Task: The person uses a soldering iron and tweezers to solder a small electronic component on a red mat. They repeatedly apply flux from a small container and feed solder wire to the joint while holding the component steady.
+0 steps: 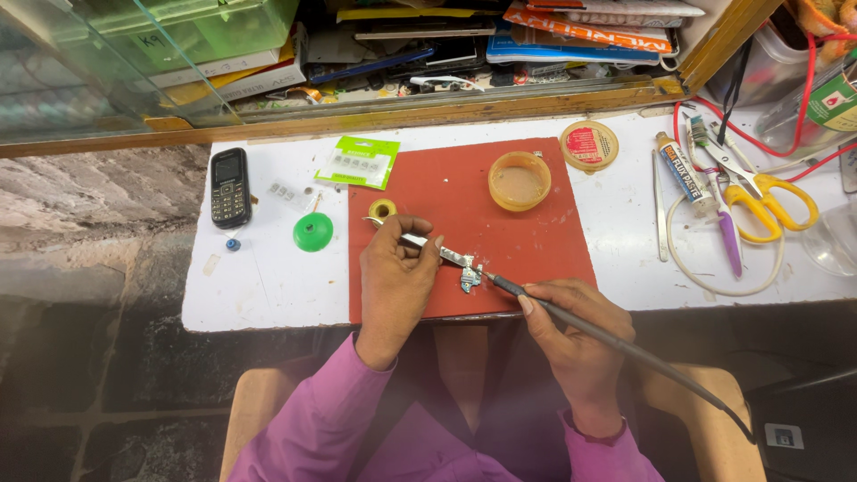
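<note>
White worktop beside stone floor, wooden shelf.

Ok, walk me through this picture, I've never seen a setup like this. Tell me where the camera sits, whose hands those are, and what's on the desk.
There is no machine here: one person works with bare hands, and the single picture comes from a camera on that person's head, looking down.

The left hand grips metal tweezers, which pinch a small metal part. The right hand holds a soldering iron like a pen, its tip at that part; its cable runs off to the lower right.

The work lies on a red mat on a white desk. Also there: an open yellow tin and its lid, a black phone, a green cap, a tube of paste and yellow scissors.
</note>
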